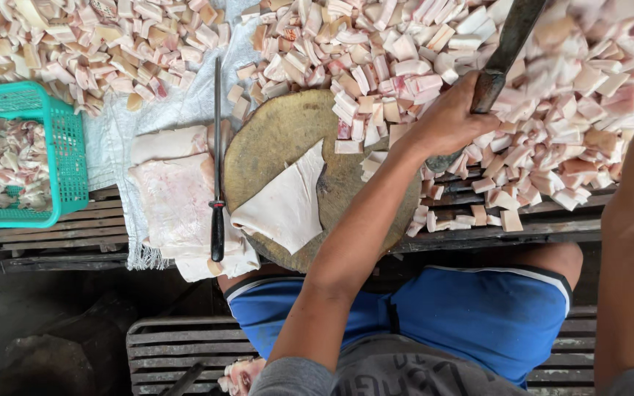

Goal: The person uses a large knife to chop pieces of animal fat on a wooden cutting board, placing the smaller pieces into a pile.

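The left hand (pixel 445 121) is clenched around the dark handle of a cleaver (pixel 506 51), whose long axis runs on a steep slant from the fist up toward one o'clock, where the blade leaves the top edge of the view; the handle end points down toward seven o'clock, and the blade passes over the heap of cut pieces. The right hand is out of sight: only the right forearm shows at three o'clock, rising toward the upper right corner, so whether it grips anything cannot be told. Just at eight o'clock from the fist lies the round chopping block (pixel 273 136), and on it a pale, flat slab of pork skin (pixel 288 202), roughly triangular, its narrow tip pointing up toward one o'clock and its broad end hanging near the block's lower rim. The left forearm crosses the block's right side and hides part of it. A great pile of diced pork cubes (pixel 566 95) spreads from twelve to three o'clock, crowding right against the block's upper rim. At nine o'clock from the block a sharpening steel (pixel 217 161) lies nearly upright in the view, black handle down, across more uncut slabs (pixel 174 198) on a white cloth. Far at nine o'clock stands a green plastic basket (pixel 67 169) holding trimmings
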